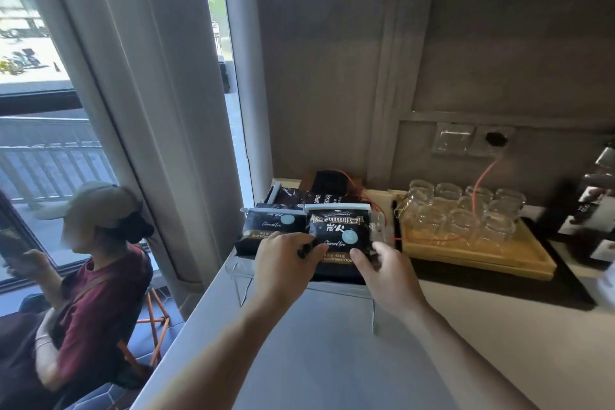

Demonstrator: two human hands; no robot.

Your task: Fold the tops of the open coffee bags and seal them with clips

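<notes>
Head view: my left hand [288,255] and right hand [382,268] grip front coffee bag [339,236], white clip [337,207] across top. Best keep bag upright, check clip seated.

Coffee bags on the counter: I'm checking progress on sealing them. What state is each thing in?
Front black coffee bag: upright, top folded, white clip across it, held by both hands.
Left black coffee bag: upright, top clipped shut.
Rear black coffee bag: lying back, clip on its top.
Left hand: gripping the front bag, small black object in fingers.
Right hand: gripping the front bag.
Clear glass cups: empty, on wooden tray.
</notes>
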